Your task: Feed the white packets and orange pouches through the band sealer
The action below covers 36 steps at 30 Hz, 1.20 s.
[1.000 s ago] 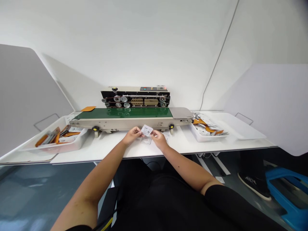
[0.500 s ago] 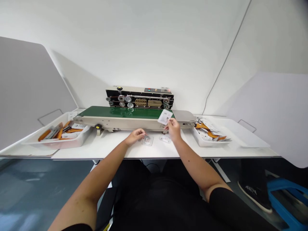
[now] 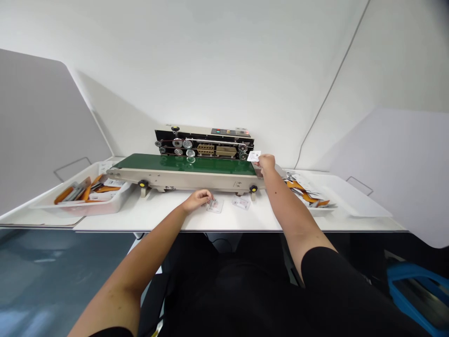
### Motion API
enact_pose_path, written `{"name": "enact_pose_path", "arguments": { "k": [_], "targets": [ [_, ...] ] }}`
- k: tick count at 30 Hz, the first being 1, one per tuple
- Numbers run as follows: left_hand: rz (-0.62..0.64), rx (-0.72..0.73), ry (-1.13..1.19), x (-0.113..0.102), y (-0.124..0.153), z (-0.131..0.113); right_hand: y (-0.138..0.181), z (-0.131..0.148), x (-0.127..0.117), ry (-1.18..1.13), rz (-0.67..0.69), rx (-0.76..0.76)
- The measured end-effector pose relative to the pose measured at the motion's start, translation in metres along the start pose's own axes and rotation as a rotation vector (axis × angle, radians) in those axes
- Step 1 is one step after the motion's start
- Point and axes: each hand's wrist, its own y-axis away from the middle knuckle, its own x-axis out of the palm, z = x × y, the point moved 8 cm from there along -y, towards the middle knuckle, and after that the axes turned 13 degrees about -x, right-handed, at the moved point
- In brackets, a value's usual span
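Note:
My right hand pinches a small white labelled packet at the right end of the sealing machine, level with its rollers. Below the hand runs the machine's green conveyor belt. On the white table, my left hand has its fingers closed on the upper left corner of a small clear plastic packet. A second clear packet lies flat to the right of it. What is inside these packets is too small to make out.
A white bin at the left holds orange and white packets. Another bin with similar packets stands at the right, beside a white tray. A blue stool is on the floor at the lower right.
My right hand has moved up and to the right with the white packet, from the belt's front edge to the rollers' right end. My left hand has stayed in place.

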Motion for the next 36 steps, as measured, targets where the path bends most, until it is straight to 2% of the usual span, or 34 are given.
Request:
{"name": "enact_pose_path", "arguments": {
  "k": [10, 14, 16, 17, 19, 21, 22, 23, 26, 27, 29, 32, 36],
  "targets": [
    [0.003, 0.018, -0.014, -0.001, -0.001, 0.004, -0.001, -0.012, 0.059, -0.011, 0.112, 0.124],
    [-0.003, 0.029, -0.03, -0.002, -0.002, 0.005, 0.002, -0.005, 0.065, 0.021, 0.159, 0.108],
    [0.004, 0.037, -0.028, -0.002, -0.003, 0.006, 0.012, 0.006, 0.061, 0.067, 0.185, 0.029],
    [0.012, 0.044, -0.026, -0.002, -0.003, 0.006, 0.02, 0.015, 0.057, 0.111, 0.19, -0.067],
    [0.036, 0.064, -0.027, 0.0, -0.004, 0.007, 0.05, 0.039, 0.049, 0.201, 0.179, -0.356],
    [0.031, 0.091, -0.071, 0.001, -0.004, 0.006, 0.097, 0.055, 0.042, 0.23, 0.191, -0.648],
    [0.01, 0.104, -0.103, 0.001, -0.004, 0.005, 0.123, 0.053, 0.044, 0.223, 0.273, -0.719],
    [-0.021, 0.117, -0.134, -0.001, -0.004, 0.004, 0.149, 0.045, 0.049, 0.218, 0.397, -0.745],
    [-0.126, 0.138, -0.192, -0.009, -0.002, 0.0, 0.228, 0.004, 0.067, 0.245, 0.902, -0.804],
    [-0.149, 0.141, -0.203, -0.011, -0.001, -0.001, 0.247, -0.009, 0.067, 0.271, 0.996, -0.831],
    [-0.182, 0.147, -0.233, -0.013, 0.001, -0.004, 0.265, -0.034, 0.065, 0.36, 1.065, -0.835],
    [-0.189, 0.148, -0.281, -0.012, 0.002, -0.005, 0.267, -0.059, 0.062, 0.489, 1.059, -0.77],
    [-0.189, 0.142, -0.334, -0.009, 0.002, -0.002, 0.266, -0.061, 0.063, 0.517, 1.062, -0.798]
  ]
}}
